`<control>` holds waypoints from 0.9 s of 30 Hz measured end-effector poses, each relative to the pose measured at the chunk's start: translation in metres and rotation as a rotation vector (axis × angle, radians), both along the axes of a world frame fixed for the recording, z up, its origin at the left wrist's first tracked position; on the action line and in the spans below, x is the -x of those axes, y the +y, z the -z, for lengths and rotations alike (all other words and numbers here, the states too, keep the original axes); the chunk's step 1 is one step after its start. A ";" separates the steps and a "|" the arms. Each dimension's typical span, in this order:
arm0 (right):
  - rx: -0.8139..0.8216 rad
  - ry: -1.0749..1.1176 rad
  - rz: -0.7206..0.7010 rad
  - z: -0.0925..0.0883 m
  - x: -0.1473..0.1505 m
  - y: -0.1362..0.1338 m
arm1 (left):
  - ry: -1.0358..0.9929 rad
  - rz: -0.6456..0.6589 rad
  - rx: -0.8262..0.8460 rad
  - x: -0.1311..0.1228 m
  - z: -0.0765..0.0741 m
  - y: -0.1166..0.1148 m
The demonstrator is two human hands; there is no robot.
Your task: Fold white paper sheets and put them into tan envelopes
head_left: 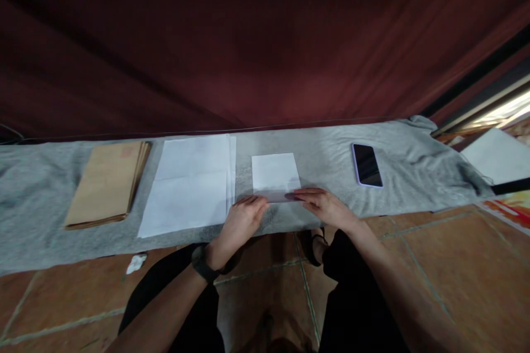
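A small folded white sheet (274, 174) lies on the grey cloth (318, 146) in front of me. My left hand (241, 218) rests at the sheet's near left corner, fingers together and pressing its folded edge. My right hand (327, 205) lies at the near right corner, fingers stretched flat along the same edge. A stack of white paper (188, 185) sits just left of the folded sheet. Further left lies a pile of brown envelopes (105, 183).
A phone (366, 165) with a dark screen lies on the cloth to the right. A dark red curtain (248, 38) hangs behind. More white paper (494, 154) shows at the far right. A crumpled white scrap (136, 263) sits on the tiled floor (447, 253).
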State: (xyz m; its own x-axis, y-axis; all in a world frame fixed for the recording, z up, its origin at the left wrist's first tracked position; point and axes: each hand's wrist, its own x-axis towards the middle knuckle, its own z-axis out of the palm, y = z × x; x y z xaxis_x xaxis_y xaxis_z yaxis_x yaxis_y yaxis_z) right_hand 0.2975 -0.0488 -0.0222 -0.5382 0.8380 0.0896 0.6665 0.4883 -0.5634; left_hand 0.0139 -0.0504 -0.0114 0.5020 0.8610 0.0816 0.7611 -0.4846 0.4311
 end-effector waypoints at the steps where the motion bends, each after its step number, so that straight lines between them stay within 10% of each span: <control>1: 0.002 0.009 0.010 0.000 -0.001 0.002 | -0.019 -0.003 0.004 0.002 0.001 0.002; 22: 0.118 0.073 -0.008 -0.008 -0.006 0.009 | -0.013 0.059 -0.004 0.015 0.004 0.012; 27: 0.166 0.056 0.109 -0.005 -0.005 0.014 | -0.074 -0.090 0.122 0.014 0.004 0.020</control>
